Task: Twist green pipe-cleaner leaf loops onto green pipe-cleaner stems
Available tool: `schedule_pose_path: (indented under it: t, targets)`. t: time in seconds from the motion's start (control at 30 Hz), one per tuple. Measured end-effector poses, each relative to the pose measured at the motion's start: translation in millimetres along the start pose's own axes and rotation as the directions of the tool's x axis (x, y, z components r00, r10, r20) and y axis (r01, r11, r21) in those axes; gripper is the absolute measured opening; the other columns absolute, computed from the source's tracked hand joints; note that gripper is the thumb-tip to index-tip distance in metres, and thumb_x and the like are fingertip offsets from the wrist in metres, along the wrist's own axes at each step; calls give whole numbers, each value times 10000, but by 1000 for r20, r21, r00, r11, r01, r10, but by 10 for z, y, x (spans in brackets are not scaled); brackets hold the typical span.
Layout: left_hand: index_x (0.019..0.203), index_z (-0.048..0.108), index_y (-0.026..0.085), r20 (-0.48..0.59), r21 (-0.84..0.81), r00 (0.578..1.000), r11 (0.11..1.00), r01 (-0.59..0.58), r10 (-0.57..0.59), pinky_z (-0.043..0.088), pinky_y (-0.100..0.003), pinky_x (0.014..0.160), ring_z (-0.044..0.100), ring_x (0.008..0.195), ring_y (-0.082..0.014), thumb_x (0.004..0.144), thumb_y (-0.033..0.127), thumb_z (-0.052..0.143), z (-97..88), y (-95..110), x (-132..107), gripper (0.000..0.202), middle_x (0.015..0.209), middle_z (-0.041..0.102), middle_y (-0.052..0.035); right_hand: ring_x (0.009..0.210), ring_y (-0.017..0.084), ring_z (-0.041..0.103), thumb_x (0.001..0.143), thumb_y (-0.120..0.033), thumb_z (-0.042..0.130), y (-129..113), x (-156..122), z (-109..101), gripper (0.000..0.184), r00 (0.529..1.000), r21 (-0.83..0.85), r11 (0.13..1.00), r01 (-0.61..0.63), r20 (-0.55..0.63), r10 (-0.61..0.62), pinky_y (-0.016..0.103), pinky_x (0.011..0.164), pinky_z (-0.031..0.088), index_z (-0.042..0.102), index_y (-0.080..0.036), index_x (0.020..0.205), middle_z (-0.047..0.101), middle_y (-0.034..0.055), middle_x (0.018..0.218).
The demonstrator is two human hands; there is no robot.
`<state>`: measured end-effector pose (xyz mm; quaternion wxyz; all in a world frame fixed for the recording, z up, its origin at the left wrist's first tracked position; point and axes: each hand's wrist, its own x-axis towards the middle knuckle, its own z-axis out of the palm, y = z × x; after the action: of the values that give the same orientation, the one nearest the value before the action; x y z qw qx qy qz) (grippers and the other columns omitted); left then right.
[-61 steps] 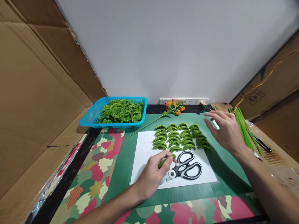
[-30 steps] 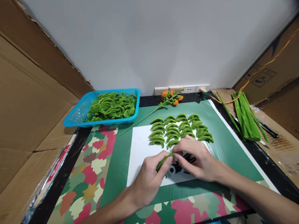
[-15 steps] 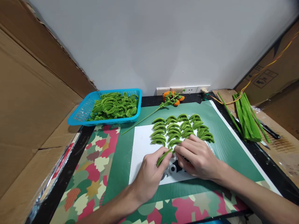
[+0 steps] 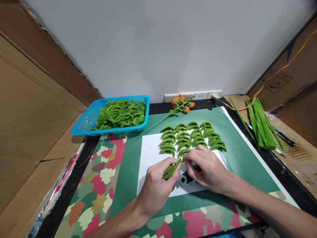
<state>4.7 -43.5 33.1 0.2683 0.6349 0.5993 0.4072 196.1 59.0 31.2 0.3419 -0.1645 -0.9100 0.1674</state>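
Note:
Between the thumb and fingers of my left hand [image 4: 159, 178] is a folded green pipe cleaner [image 4: 170, 170], two strands of it showing. Close beside it, my right hand [image 4: 206, 167] pinches at the far end of that same pipe cleaner; its fingertips cover the exact grip. Both hands hover over a white paper sheet [image 4: 150, 165] with a dark printed picture. Just beyond them, curved green pipe-cleaner leaves [image 4: 183, 140] lie in several columns on the sheet, the nearest ones partly hidden by my right hand.
A blue basket [image 4: 84, 124] full of looped green pieces stands at the back left. Behind the columns lies an orange-and-green pipe-cleaner flower stem [image 4: 158, 124]. On the right are a bundle of straight green pipe cleaners [image 4: 261, 127], a black-handled tool [image 4: 284, 138] and a yellow wire [image 4: 279, 71].
The pipe cleaner in my left hand has turned, so two separate strands now show instead of one. My left hand has shifted slightly; the pieces on the sheet lie as before.

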Motion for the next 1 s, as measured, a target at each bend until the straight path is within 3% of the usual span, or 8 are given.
schedule_pose_path:
  t: [0.23,0.47,0.77,1.0]
  targets:
    - [1006,738,203,-38,2,999,1000,-22,22,522,-230,713,680,712,-140,1065,227,627,8,23,19,128,844,753,10,684,168,547,1041,-114,527,-29,7,-34,128,998,125,991,-56,28,53,322,686,395,603,-204,1092,709,21,852]
    - [938,718,207,-13,-6,999,999,33,-33,504,-237,663,668,671,-141,1070,260,622,11,24,9,173,807,752,9,681,172,529,1040,-133,530,-36,12,-38,120,998,139,989,-50,36,46,316,676,409,609,-207,1092,675,17,827]
    - [952,712,202,-32,-24,999,1000,0,-1,495,-221,697,641,689,-122,1055,222,640,7,44,15,127,813,724,31,691,157,520,1033,-106,532,-39,11,-65,144,997,231,971,-69,37,62,301,669,407,613,-200,1106,671,8,832]
    - [916,712,192,19,-120,995,987,103,-102,465,-221,668,577,658,-116,1066,279,633,3,36,23,190,760,667,39,693,159,520,1053,-124,527,-52,12,-86,115,997,216,975,-57,58,46,307,685,406,603,-202,1090,659,7,830]
